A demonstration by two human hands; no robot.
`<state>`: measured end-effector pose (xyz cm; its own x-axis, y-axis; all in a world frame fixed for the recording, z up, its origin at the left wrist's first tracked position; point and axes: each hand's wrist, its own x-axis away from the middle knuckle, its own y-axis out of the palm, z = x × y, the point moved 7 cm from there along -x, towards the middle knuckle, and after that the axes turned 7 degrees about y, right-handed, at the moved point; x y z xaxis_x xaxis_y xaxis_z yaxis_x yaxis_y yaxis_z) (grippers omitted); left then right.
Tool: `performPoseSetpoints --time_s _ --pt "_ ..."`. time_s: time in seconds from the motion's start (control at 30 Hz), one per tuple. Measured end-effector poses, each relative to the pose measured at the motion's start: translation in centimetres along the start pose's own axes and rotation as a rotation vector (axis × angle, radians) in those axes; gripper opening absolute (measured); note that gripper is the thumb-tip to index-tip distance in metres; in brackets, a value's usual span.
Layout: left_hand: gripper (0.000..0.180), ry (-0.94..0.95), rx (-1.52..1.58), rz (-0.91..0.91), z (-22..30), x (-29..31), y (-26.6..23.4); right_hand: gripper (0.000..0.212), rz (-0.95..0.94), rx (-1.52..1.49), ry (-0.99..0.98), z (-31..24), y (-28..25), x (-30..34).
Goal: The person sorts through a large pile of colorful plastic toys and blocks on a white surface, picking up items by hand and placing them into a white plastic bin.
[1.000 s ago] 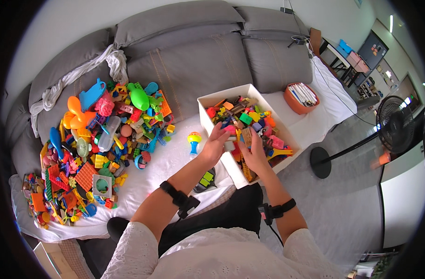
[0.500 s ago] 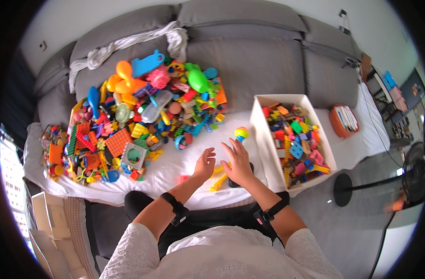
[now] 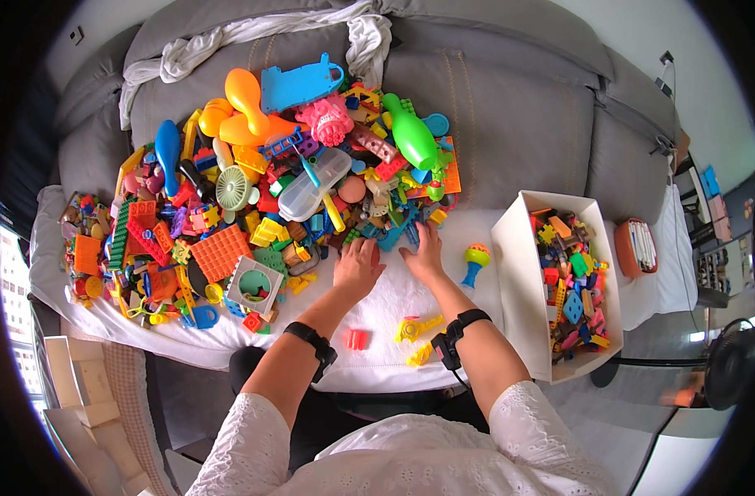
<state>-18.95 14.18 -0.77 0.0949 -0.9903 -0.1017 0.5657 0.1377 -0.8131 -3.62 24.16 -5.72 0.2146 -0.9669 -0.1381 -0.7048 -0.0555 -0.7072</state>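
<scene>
My left hand (image 3: 359, 266) is at the near edge of a large toy pile (image 3: 311, 240). Its fingers curl over a small round reddish toy (image 3: 375, 255), mostly hidden under the palm. To its right, my right hand (image 3: 424, 256) reaches to the same edge with fingers stretched out and apart, its tips beside a blue plastic toy piece (image 3: 400, 228). Nearer me on the white cover lie a red toy piece (image 3: 357, 339) and a yellow toy (image 3: 417, 328). A rattle with a blue handle and a yellow-and-red head (image 3: 476, 258) lies to the right of my right hand.
A white box (image 3: 509, 240) of small mixed toys stands at the right, with an orange basket (image 3: 636, 248) beyond it. Orange, blue and green skittle-like toys top the pile. The grey sofa back (image 3: 509, 124) rises behind. A black fan (image 3: 733, 364) stands far right.
Both hands have moved forward to the edge of the toy pile. My left hand has closed over the round toy there. The view has shifted left and closer to the pile.
</scene>
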Motion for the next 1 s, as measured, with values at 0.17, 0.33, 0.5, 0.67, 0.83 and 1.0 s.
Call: performPoseSetpoints --time_s 0.17,0.33,0.5,0.67,0.83,1.0 --pt "0.047 0.045 0.015 0.085 -0.3 0.3 0.6 0.066 -0.053 0.115 -0.002 -0.8 -0.2 1.2" --pt "0.022 0.164 0.123 0.206 -1.3 2.0 -0.4 0.053 -0.244 0.013 -0.227 -4.3 -1.2 6.6" --pt "0.02 0.161 0.115 0.147 0.0 1.3 -0.3 0.08 -0.078 0.281 -0.332 -5.3 -1.9 3.0" --pt "0.024 0.124 0.052 0.191 -0.8 0.7 0.4 0.092 -0.091 0.314 -0.02 -2.0 -1.1 -2.0" --pt "0.029 0.121 0.023 0.245 1.1 0.7 -0.9 0.092 -0.086 0.253 -0.17 -3.0 -0.5 2.4" --pt "0.035 0.17 0.102 0.131 -1.7 1.8 0.1 0.081 -0.222 0.168 -0.234 -4.6 -2.0 5.9"
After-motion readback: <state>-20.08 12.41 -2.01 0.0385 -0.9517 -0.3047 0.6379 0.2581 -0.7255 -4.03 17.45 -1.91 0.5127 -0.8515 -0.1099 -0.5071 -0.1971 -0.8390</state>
